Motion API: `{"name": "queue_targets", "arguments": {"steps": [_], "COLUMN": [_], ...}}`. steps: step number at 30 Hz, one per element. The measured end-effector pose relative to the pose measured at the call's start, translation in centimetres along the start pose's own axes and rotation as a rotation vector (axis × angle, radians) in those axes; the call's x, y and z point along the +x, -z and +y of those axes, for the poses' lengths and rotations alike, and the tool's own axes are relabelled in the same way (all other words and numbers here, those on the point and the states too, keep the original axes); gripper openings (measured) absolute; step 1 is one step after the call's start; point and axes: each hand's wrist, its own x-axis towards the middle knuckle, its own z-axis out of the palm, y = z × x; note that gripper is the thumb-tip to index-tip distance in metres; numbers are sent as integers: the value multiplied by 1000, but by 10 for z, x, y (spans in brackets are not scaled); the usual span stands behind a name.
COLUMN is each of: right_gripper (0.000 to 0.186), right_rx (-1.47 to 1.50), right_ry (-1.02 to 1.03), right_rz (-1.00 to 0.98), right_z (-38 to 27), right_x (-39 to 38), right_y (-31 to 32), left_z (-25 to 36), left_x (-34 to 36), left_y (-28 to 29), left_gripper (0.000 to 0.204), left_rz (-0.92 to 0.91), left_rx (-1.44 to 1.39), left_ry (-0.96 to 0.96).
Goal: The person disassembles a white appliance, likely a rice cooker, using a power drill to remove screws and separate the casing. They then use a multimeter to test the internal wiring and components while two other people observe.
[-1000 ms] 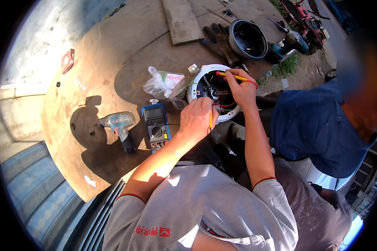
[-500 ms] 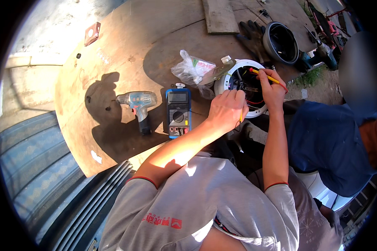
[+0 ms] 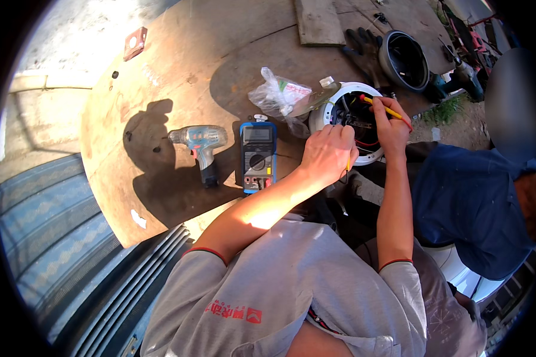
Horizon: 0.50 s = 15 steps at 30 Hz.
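Observation:
Over the open white round housing, my right hand grips a yellow test probe with a red tip end, pointed into the wiring inside. At the housing's near rim my left hand is closed round a second yellow probe with a dark lead; its tip is hidden behind the fingers. Wires, one of them red, show inside the housing. To the left of my left hand lies a blue-edged multimeter with a round dial and leads plugged in at its lower end.
A cordless drill lies left of the multimeter on the wooden table. Behind the housing are a clear plastic bag, a dark glove, a grey bowl-shaped cover and a board. A person in dark blue cloth is at the right.
The whole scene has shifted slightly in view. Both hands keep their grips on the probes at the housing, with little visible movement.

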Motion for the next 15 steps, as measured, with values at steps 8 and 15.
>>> {"name": "queue_targets", "arguments": {"steps": [8,15], "right_gripper": [15,12], "right_rx": [-34,-36], "right_ry": [50,66], "right_rz": [6,50], "right_z": [8,11], "right_x": [-1,-1], "right_y": [-1,0], "left_z": [-3,3], "left_x": [-5,1], "left_y": [4,5], "left_gripper": [16,15], "left_rz": [19,4], "left_rx": [-67,-49], "left_ry": [-75,-76]}}
